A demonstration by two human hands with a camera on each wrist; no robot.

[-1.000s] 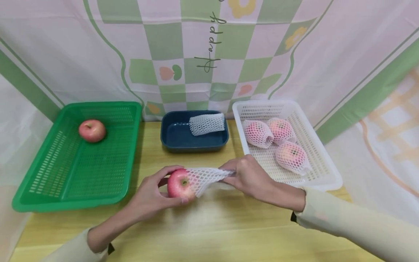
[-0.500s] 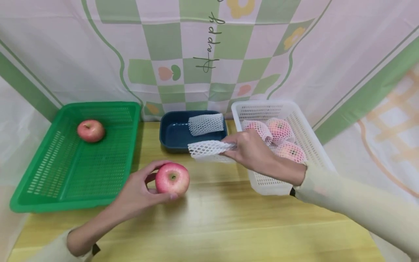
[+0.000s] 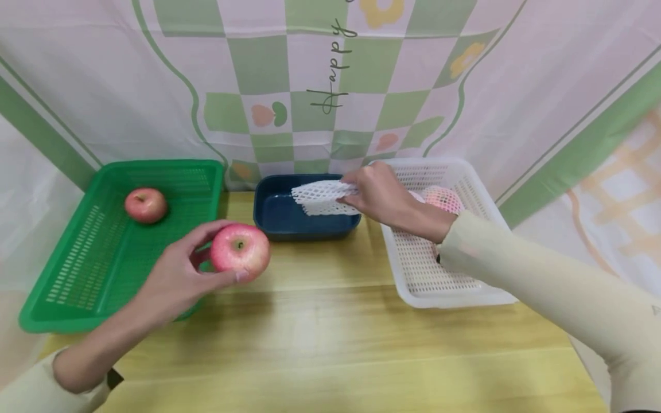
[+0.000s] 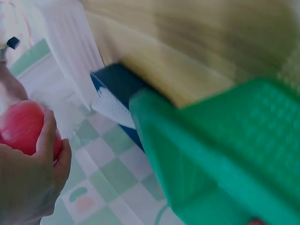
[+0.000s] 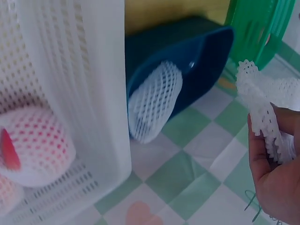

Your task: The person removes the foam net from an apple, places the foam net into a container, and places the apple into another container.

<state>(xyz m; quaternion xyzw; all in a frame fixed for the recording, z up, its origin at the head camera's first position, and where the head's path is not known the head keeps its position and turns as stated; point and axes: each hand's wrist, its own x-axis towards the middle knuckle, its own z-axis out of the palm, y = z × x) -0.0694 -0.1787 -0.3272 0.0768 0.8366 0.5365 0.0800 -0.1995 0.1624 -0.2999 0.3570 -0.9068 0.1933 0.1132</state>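
Observation:
My left hand point(image 3: 178, 272) grips a bare red apple point(image 3: 240, 252), held up beside the near right corner of the green basket point(image 3: 201, 287). The left wrist view also shows that apple point(image 4: 23, 125) with fingers curled round it. A white foam net sleeve point(image 3: 322, 192) is pinched in my right hand point(image 3: 379, 192), over the dark blue tray point(image 3: 279, 229). In the right wrist view the held sleeve point(image 5: 265, 108) hangs apart from the tray, while another foam net sleeve point(image 5: 157, 101) lies inside it.
A second bare apple point(image 3: 146, 205) lies in the green basket at left. In the white basket point(image 3: 428, 295) at right are apples in foam nets, such as this netted apple point(image 3: 443, 199), partly hidden by my right arm. A checkered cloth point(image 3: 310, 74) hangs behind.
The foam sleeve has come off the apple. My right hand has carried it up and back to above the blue tray. My left hand has moved left and up with the apple.

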